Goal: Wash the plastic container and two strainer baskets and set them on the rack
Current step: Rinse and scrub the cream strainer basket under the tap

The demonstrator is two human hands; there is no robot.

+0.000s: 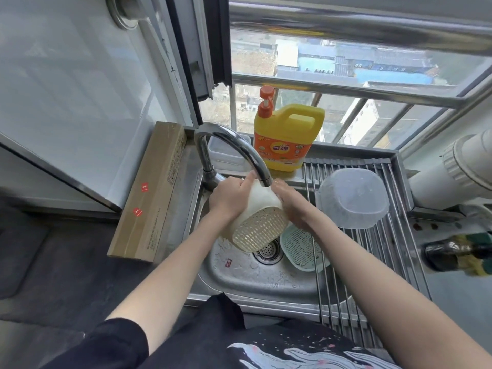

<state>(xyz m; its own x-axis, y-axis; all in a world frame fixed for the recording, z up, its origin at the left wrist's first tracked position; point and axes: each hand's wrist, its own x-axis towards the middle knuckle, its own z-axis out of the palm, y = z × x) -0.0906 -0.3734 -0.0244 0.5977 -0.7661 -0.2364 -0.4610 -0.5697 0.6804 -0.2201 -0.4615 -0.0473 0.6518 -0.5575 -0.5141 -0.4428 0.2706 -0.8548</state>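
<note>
Crowding basket (255, 222): faucet (239, 153), detergent jug (286, 137)

A steel sink (239, 278) holds a pale green mesh strainer basket (300, 249) at its right; a clear plastic container (354, 198) lies upturned on the right-hand steel roll-up rack (346, 283)

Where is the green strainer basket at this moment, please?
In the head view, the green strainer basket lies in the sink, right of the drain, against the rack edge.
</note>
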